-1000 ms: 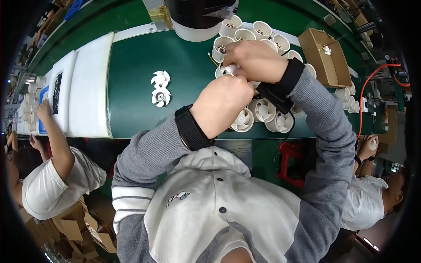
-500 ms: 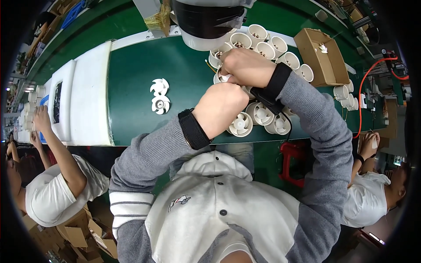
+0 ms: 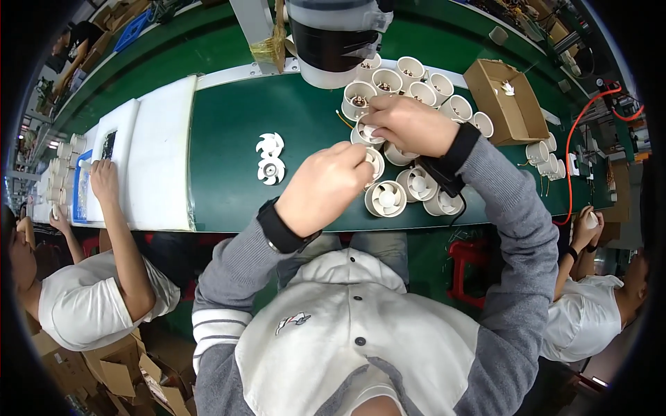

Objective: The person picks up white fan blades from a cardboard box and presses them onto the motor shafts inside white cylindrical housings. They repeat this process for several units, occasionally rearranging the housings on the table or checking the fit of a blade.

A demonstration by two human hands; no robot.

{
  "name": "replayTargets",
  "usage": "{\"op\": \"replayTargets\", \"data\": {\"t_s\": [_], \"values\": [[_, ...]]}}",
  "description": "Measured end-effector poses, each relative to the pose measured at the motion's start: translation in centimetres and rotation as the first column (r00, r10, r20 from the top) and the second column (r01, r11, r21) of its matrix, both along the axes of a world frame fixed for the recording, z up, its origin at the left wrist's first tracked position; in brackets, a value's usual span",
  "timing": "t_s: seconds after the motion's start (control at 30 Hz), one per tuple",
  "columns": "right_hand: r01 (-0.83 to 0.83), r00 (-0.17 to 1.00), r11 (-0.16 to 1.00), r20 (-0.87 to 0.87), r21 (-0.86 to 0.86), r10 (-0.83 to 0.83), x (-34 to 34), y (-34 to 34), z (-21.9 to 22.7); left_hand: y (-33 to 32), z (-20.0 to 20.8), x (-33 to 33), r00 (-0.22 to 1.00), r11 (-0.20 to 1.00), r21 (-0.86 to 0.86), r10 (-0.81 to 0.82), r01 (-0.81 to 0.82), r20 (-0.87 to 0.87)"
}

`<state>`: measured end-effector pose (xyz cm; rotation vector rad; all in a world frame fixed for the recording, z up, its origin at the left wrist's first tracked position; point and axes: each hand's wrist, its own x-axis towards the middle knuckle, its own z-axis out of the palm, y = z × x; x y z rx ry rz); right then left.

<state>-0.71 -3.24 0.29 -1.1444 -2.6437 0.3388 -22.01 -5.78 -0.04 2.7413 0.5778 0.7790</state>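
Fan (image 3: pixel 370 130) in right hand's (image 3: pixel 415 125) grip, left hand's (image 3: pixel 325 184) unclear, cups (image 3: pixel 354 111) tightly around, carton (image 3: pixel 487 102) beyond.

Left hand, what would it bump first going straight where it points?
The left hand would probably meet the pale cup right beside it, with a fan inside; depth is unclear.

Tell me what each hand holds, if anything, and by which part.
The right hand is at a white fan wheel in a cup; whether it grips it, and where, cannot be told. The left hand curls beside another cup, any hold hidden.
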Motion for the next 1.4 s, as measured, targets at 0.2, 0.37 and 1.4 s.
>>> {"op": "replayTargets", "data": {"t_s": [0.2,0.37,1.4], "values": [[0.122,0.98,0.989,-0.171,0.089,-0.105,-0.4,-8.6,5.4,0.7,-2.9,-6.3,0.902,0.9,-0.08,0.431,-0.428,0.021],[-0.082,0.903,0.995,-0.426,-0.054,0.052,-5.1,-16.3,0.9,2.3,-6.2,-7.4,0.872,0.868,-0.119,0.462,-0.482,-0.162],[0.787,0.614,0.302,-0.633,0.539,-0.471,-1.9,-18.1,-18.6,-1.4,-10.3,-8.8,0.918,0.917,-0.039,0.395,-0.396,-0.031]]}}
